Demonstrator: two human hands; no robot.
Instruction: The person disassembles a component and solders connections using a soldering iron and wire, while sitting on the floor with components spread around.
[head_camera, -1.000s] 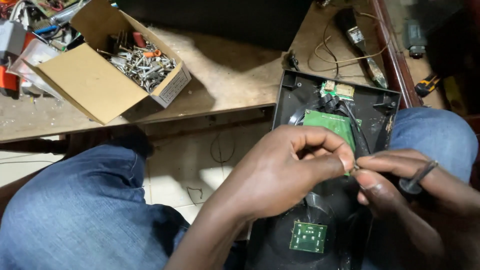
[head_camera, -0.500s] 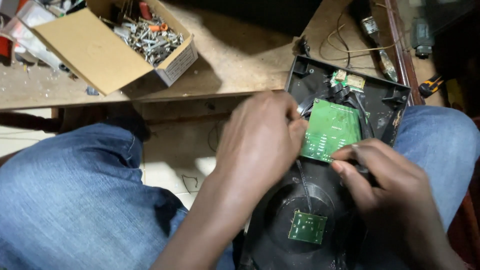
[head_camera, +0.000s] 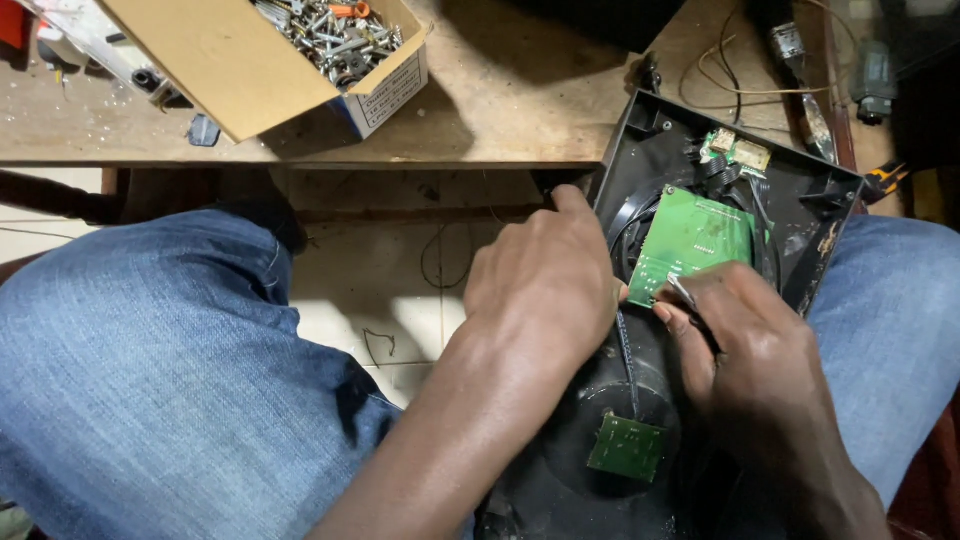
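From the head view, across my lap lies the black casing (head_camera: 700, 330). Since a second ago my left hand (head_camera: 545, 290) has flattened onto its edge, grip holding nothing, while my right hand (head_camera: 755, 350) pinches a thin metal tool (head_camera: 683, 292) against the green circuit board (head_camera: 690, 243), now exposed for probing.

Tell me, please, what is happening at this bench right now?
A seated person has an opened black plastic casing across their lap. The left hand steadies the casing's edge, while the right hand pinches a thin metal tool at the lower edge of a green circuit board. A cardboard box of screws sits on the wooden bench.
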